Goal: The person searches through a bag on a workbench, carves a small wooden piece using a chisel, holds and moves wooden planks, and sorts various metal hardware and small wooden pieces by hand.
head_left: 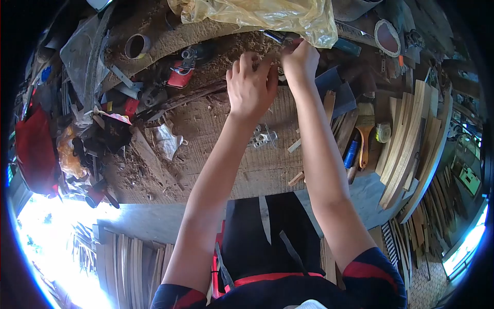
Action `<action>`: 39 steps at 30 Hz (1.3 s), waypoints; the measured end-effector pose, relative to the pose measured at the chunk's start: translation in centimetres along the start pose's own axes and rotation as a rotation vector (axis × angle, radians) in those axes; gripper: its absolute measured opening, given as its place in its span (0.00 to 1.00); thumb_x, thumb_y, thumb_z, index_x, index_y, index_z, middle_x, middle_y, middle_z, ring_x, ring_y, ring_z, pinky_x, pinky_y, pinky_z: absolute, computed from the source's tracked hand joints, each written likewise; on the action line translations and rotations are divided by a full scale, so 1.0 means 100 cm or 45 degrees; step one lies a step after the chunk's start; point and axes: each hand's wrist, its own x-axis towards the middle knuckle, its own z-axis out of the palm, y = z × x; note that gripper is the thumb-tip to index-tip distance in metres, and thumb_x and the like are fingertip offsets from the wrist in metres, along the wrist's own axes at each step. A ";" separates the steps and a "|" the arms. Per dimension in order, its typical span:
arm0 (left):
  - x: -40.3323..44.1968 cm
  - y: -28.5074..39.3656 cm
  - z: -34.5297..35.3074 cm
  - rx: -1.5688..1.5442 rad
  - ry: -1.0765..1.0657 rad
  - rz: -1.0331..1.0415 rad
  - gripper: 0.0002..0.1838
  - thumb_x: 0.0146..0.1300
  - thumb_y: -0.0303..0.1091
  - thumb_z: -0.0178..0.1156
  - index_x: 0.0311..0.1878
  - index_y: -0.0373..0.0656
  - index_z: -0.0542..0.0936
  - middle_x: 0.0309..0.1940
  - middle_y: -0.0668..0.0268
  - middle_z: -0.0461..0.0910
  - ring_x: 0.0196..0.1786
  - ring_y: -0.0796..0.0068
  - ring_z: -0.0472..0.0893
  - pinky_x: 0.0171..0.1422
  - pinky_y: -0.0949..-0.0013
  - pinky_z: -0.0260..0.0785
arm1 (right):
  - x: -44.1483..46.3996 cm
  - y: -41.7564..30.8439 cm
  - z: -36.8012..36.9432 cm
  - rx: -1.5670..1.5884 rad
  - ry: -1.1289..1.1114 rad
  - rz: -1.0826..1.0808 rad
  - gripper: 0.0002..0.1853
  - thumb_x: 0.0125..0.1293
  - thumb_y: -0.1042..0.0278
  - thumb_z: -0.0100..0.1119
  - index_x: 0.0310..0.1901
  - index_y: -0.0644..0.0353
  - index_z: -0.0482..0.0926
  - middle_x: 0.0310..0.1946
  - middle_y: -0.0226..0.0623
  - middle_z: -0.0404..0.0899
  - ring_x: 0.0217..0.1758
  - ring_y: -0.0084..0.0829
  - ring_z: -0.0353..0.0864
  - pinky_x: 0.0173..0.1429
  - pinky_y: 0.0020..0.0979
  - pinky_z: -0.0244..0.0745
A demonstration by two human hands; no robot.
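Observation:
Both my hands reach to the back of a wooden workbench (206,121), over a sawdust-covered strip. My left hand (250,85) is palm down with its fingers bent and somewhat apart, and I see nothing held in it. Just to its right, my right hand (300,61) has its fingers closed, and what they grip is hidden. A shiny metal piece (274,36) lies just beyond the right fingers, beside a crumpled yellowish plastic bag (267,14). Small metal fittings (263,138) rest on the board between my forearms.
At right are a paintbrush (364,136), a blue-handled tool (351,154), a tape roll (383,133) and several wood strips (409,139). A red tool (181,76) and a cardboard ring (137,47) lie back left. A white scrap (169,140) sits left of my arms.

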 end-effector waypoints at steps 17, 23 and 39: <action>-0.035 -0.005 -0.033 -0.100 0.099 -0.214 0.16 0.58 0.38 0.59 0.50 0.50 0.79 0.45 0.60 0.72 0.46 0.58 0.73 0.49 0.57 0.65 | -0.031 -0.045 -0.062 0.166 -0.473 0.139 0.05 0.54 0.77 0.57 0.32 0.68 0.76 0.28 0.49 0.80 0.35 0.47 0.81 0.40 0.39 0.76; -0.052 -0.010 -0.038 -0.166 0.160 -0.241 0.15 0.58 0.33 0.60 0.49 0.46 0.79 0.43 0.58 0.73 0.45 0.59 0.75 0.50 0.59 0.67 | 0.027 -0.114 -0.115 -0.219 -0.040 -0.565 0.08 0.58 0.67 0.65 0.34 0.62 0.80 0.26 0.31 0.80 0.30 0.20 0.78 0.36 0.22 0.71; -0.009 0.012 0.000 -0.053 -0.184 0.091 0.16 0.59 0.36 0.59 0.51 0.52 0.78 0.50 0.66 0.75 0.55 0.61 0.71 0.58 0.56 0.64 | -0.031 0.010 -0.118 -0.050 -0.100 -0.190 0.07 0.55 0.65 0.64 0.29 0.59 0.80 0.23 0.37 0.79 0.28 0.38 0.79 0.34 0.35 0.71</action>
